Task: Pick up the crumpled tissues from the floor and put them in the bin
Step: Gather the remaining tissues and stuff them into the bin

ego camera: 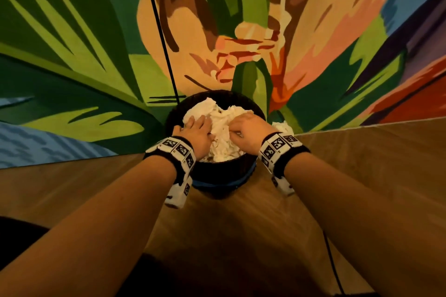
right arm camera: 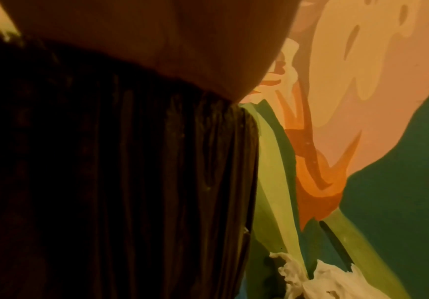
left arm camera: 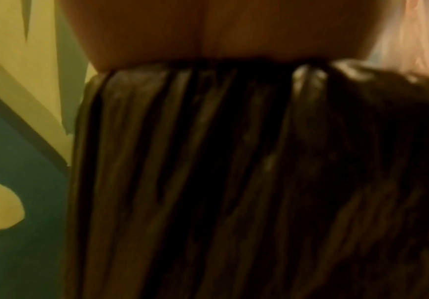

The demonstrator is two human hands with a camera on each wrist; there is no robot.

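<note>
A round bin [ego camera: 224,177] lined with a black bag stands on the floor against the wall, heaped with crumpled white tissues [ego camera: 222,128]. My left hand [ego camera: 196,128] lies flat on the left of the heap, fingers spread, pressing down. Over the right of the heap, my right hand [ego camera: 243,128] has its fingers curled into the tissues. One more crumpled tissue [ego camera: 282,127] lies on the floor just right of the bin; the right wrist view has this loose tissue [right arm camera: 323,283] low down. Both wrist views are mostly filled by the black bag [left arm camera: 208,182] [right arm camera: 106,182]; fingers are hidden there.
A wall [ego camera: 72,55] painted with a bright leaf-and-flower mural rises right behind the bin. A thin black cable [ego camera: 159,31] runs down the wall to the bin's rim. The floor [ego camera: 241,224] is wood, with another cable [ego camera: 331,263] at the lower right.
</note>
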